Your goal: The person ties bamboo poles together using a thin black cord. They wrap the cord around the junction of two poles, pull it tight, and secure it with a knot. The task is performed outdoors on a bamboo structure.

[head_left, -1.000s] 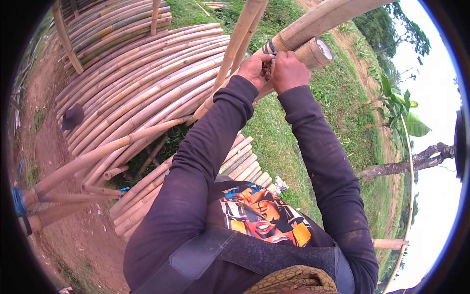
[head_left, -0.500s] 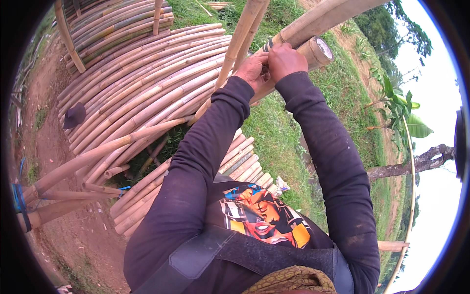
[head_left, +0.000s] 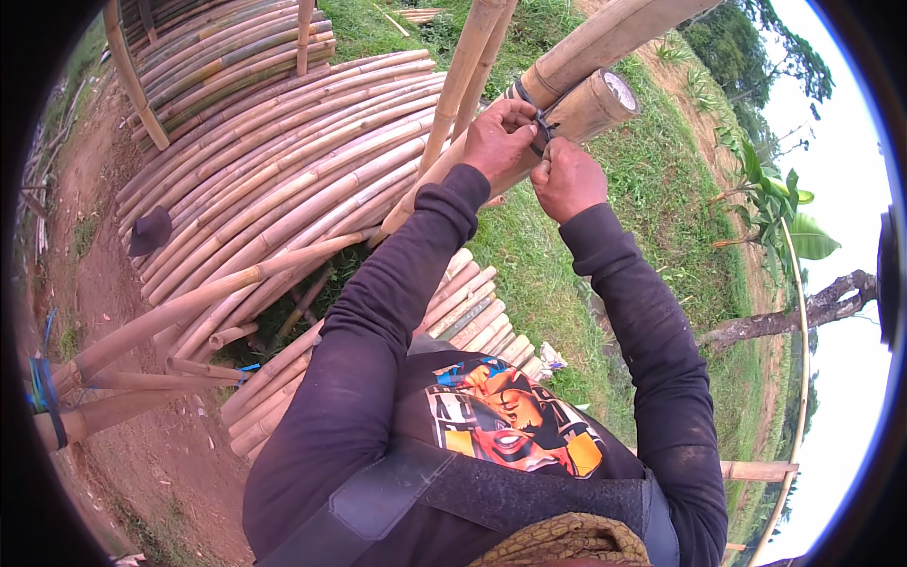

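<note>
Both hands raised at the bamboo joint: left hand (head_left: 498, 142) pinches the dark tie (head_left: 531, 106) wrapped around the crossing poles (head_left: 590, 104), right hand (head_left: 565, 178) just below-right, fist closed on the tie's tail, poles' long axis running up-right.

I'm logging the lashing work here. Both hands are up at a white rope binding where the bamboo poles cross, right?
Not quite: the binding is dark, not white, as the head view shows. The left hand and right hand are both at it, where the bamboo poles cross.

Overcast daylight | sky blown out right | sharp | fisheye-bent edges
</note>
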A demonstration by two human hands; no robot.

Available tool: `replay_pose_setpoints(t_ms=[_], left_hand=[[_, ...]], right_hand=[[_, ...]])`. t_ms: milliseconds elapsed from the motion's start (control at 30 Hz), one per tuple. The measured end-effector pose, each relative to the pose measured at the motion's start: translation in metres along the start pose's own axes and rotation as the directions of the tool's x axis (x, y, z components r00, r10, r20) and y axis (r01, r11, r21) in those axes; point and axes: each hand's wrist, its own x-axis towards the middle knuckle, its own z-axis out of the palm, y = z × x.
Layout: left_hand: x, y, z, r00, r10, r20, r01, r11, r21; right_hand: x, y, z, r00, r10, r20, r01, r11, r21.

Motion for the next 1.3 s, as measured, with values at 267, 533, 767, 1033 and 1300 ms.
replay_pose_setpoints(t_ms=[267,533,767,1033,1300], left_hand=[[-0.012,0.001,0.001,0.892,0.452,-0.009,-0.386,0.772,0.505],[-0.006,0.027,0.006,0.776,0.600,0.196,-0.576,0.547,0.607],[-0.022,0.046,0.008,0.874,0.445,0.197,-0.477,0.703,0.528],[-0.025,0.022,0.020,0.973,0.216,0.079,-0.230,0.913,0.337],[-0.130,-0.028,-0.094,0.870,-0.022,-0.492,0.265,0.863,0.430]], right_hand=[[-0.087,0.025,0.044,0.994,-0.055,-0.095,0.085,0.935,0.344],[-0.256,0.094,0.175,0.861,0.166,0.480,-0.358,0.869,0.342],[-0.303,0.125,0.241,0.675,0.269,0.687,-0.609,0.729,0.312],[-0.020,0.123,0.109,0.894,0.377,-0.243,0.186,0.181,0.966],[0.107,0.060,0.026,0.499,0.331,-0.801,0.749,0.300,0.591]])
